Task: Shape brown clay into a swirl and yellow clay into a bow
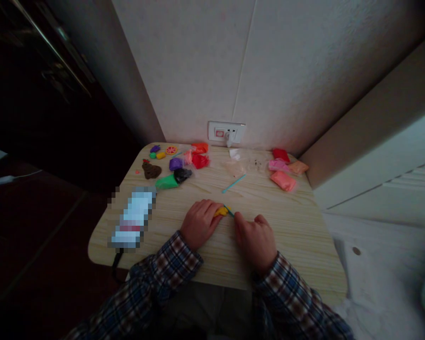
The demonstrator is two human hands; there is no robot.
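Observation:
My left hand point(200, 223) is closed around a small piece of yellow modelling clay point(222, 211) at the middle of the table. Between thumb and fingers, my right hand point(257, 238) pinches a thin teal modelling tool point(229, 210). The tool's far end touches the yellow clay. A second light-blue stick tool point(233, 183) lies just beyond my hands. The clay's underside is hidden by the fingers of my left hand.
On the wooden table point(297, 236), a phone point(134, 217) with a cable lies at left. Small clay shapes, including a brown piece point(151, 170), sit far left. Clay packets in green point(166, 182), red point(200, 161) and coral point(283, 180) lie along the back. A wall socket point(226, 132) is behind.

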